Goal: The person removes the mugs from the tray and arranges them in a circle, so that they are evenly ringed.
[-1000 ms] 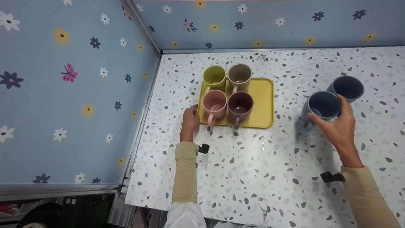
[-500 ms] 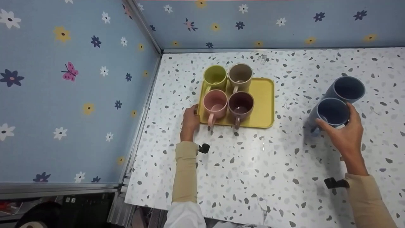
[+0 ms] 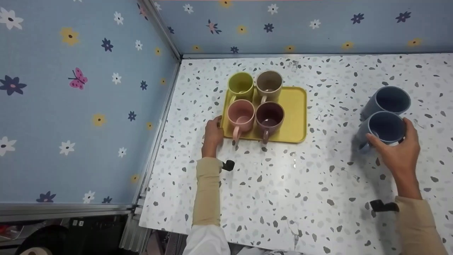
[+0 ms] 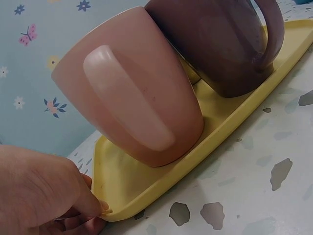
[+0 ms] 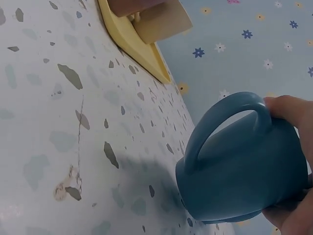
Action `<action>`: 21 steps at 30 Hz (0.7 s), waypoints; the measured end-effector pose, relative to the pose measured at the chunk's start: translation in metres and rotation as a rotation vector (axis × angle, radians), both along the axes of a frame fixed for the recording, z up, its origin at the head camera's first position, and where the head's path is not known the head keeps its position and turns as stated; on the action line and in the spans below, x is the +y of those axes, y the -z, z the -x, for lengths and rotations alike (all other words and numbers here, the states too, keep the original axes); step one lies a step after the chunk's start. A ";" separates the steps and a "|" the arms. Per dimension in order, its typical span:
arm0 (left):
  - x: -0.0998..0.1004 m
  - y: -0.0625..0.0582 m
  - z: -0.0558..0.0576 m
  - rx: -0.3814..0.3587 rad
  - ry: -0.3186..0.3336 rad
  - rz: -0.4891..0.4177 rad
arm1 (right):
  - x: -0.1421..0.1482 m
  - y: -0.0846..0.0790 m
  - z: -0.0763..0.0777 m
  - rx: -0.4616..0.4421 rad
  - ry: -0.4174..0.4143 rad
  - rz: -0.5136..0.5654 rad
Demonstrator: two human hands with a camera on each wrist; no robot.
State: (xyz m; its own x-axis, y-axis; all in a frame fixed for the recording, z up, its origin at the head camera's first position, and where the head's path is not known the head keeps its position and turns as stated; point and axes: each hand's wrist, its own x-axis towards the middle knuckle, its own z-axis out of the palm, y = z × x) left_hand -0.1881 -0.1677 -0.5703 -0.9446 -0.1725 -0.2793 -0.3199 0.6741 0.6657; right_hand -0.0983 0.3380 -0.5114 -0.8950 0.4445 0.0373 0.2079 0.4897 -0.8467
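My right hand (image 3: pixel 401 150) grips a blue mug (image 3: pixel 384 129) near its rim, thumb on one side and fingers on the other. Its handle (image 5: pixel 222 117) shows in the right wrist view. A second blue mug (image 3: pixel 391 99) stands just behind and overlaps it in the head view. At the left, my left hand (image 3: pixel 213 136) pinches the near left corner of a yellow tray (image 3: pixel 297 117), thumb at the rim. The tray bears a pink mug (image 4: pixel 132 88), a dark purple mug (image 3: pixel 269 117), a lime green mug (image 3: pixel 240 86) and a taupe mug (image 3: pixel 269 85).
The speckled white table (image 3: pixel 262 187) meets a flowered blue panel (image 3: pixel 318 28) at the back and another flowered panel (image 3: pixel 88 124) on the left. Bare tray surface lies right of the mugs. Table surface stretches between tray and blue mugs.
My right hand has carried the blue mug to the right and slightly nearer to me, beside the second blue mug. The left hand and tray have stayed put.
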 end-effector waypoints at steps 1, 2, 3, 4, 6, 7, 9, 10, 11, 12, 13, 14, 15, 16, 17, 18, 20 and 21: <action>0.000 0.000 0.000 -0.001 -0.001 0.001 | 0.002 0.000 0.000 -0.005 0.001 0.001; 0.000 0.000 0.000 0.001 0.000 0.001 | 0.004 0.000 -0.001 -0.005 0.001 0.002; 0.000 0.000 0.000 0.005 0.000 0.002 | 0.005 -0.001 -0.001 -0.007 0.002 0.003; 0.000 0.000 0.000 0.007 0.001 0.003 | 0.007 -0.001 -0.002 -0.009 0.003 0.001; 0.000 0.000 0.000 0.018 0.003 0.001 | 0.010 0.000 -0.003 -0.014 0.004 -0.008; 0.000 0.000 0.000 0.022 0.003 0.000 | 0.012 0.001 -0.004 -0.018 0.005 -0.010; -0.001 0.001 0.000 0.034 0.003 -0.001 | 0.015 0.002 -0.005 -0.030 0.013 -0.021; -0.001 0.001 0.000 0.036 0.004 -0.002 | 0.016 0.003 -0.005 -0.037 0.017 -0.025; -0.001 0.001 0.000 0.040 0.005 -0.002 | 0.018 0.004 -0.006 -0.040 0.020 -0.030; -0.001 0.001 0.000 0.043 0.006 -0.002 | 0.019 0.005 -0.006 -0.043 0.024 -0.030; -0.001 0.001 0.000 0.042 0.006 -0.003 | 0.020 0.005 -0.006 -0.047 0.028 -0.034; -0.001 0.001 0.000 0.043 0.006 -0.005 | 0.021 0.006 -0.006 -0.047 0.030 -0.036; -0.001 0.001 -0.001 0.042 0.004 -0.009 | 0.022 0.007 -0.006 -0.048 0.030 -0.036; -0.001 0.001 -0.001 0.042 0.003 -0.012 | 0.023 0.007 -0.006 -0.047 0.029 -0.035; -0.001 0.001 0.000 0.043 0.002 -0.015 | 0.024 0.008 -0.006 -0.049 0.028 -0.035; -0.002 0.001 0.000 0.044 0.001 -0.019 | 0.025 0.008 -0.006 -0.053 0.027 -0.035; -0.002 0.001 0.000 0.048 0.001 -0.023 | 0.027 0.009 -0.006 -0.060 0.022 -0.037; -0.002 0.001 0.000 0.051 0.002 -0.022 | 0.028 0.009 -0.006 -0.066 0.020 -0.042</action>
